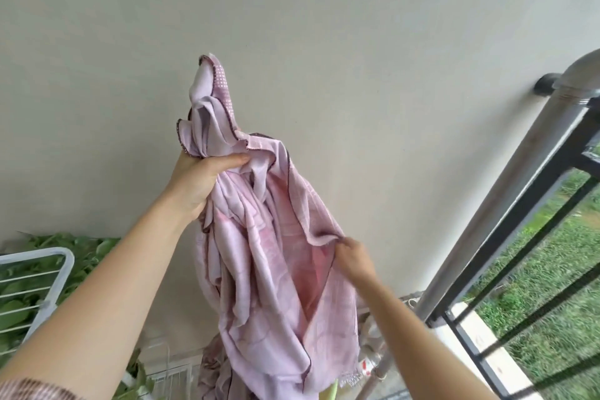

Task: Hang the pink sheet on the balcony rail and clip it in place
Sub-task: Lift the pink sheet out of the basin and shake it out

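The pink sheet [259, 256] hangs bunched in front of me, pale pink with a dark stitched hem and a dotted band near its raised corner. My left hand [199, 182] is held high and grips a gathered bunch of the sheet just below that corner. My right hand [354, 256], lower and to the right, pinches a fold of the sheet's edge. The balcony rail [506, 204], a grey metal tube over black bars, runs diagonally at the right, apart from the sheet. No clip is visible.
A plain beige wall [292, 26] fills the background. A white wire drying rack [35, 273] stands at lower left over green leaves. Small clutter lies on the floor by the rail's base [373, 364]. Grass [552, 286] shows beyond the bars.
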